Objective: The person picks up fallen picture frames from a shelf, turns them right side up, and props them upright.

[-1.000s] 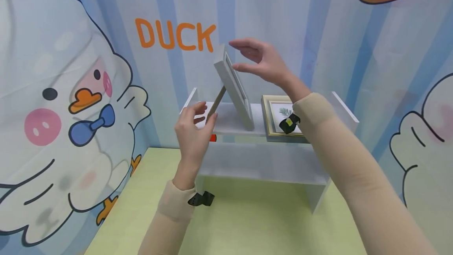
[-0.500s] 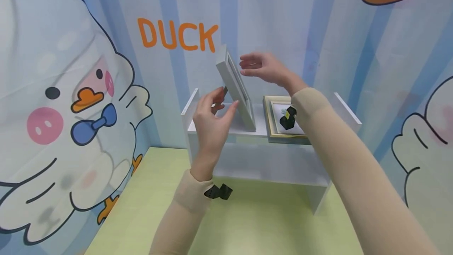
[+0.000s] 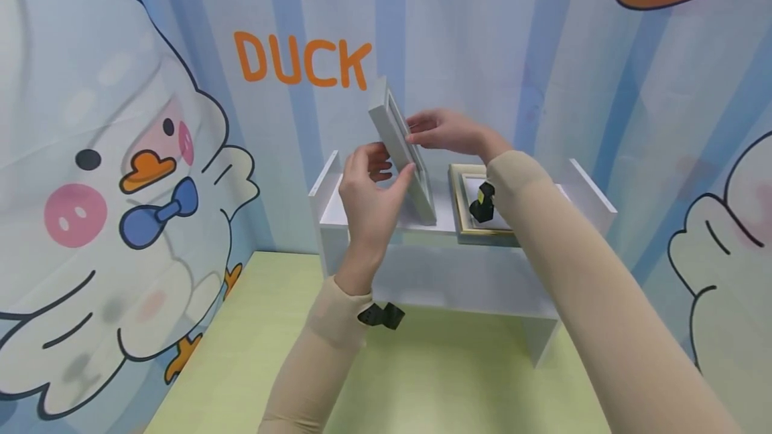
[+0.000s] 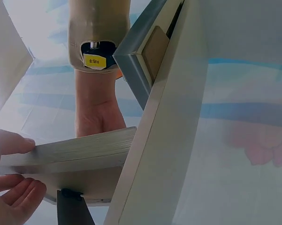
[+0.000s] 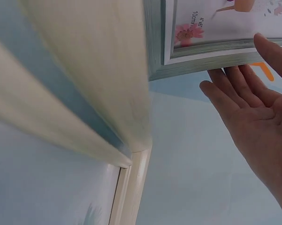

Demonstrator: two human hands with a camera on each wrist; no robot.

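A pale grey photo frame (image 3: 423, 201) stands leaning back on the upper shelf, its dark strut (image 4: 72, 211) behind it in the left wrist view. My left hand (image 3: 375, 196) grips the frame's near side edge, thumb at the front and fingers behind. That hand (image 5: 258, 98) also shows in the right wrist view, below the frame's printed insert (image 5: 230, 18). My right hand (image 3: 449, 132) is at the front face, fingers fairly straight and pointing left. Whether its fingertips touch the face, I cannot tell. From the left wrist, the frame covers most of those fingers.
A gold-edged photo frame (image 3: 457, 203) with a leaf print lies flat on the right of the white shelf unit (image 3: 470, 280), slightly past its front edge. Raised side panels (image 3: 591, 189) bound the top shelf. The unit stands on a yellow-green table (image 3: 446, 380) before a duck-print curtain (image 3: 470, 32).
My left hand has moved right and up from beside the strut to the frame's edge. My right hand has come down from the frame's top to the middle of its face. The frame itself has stayed put.
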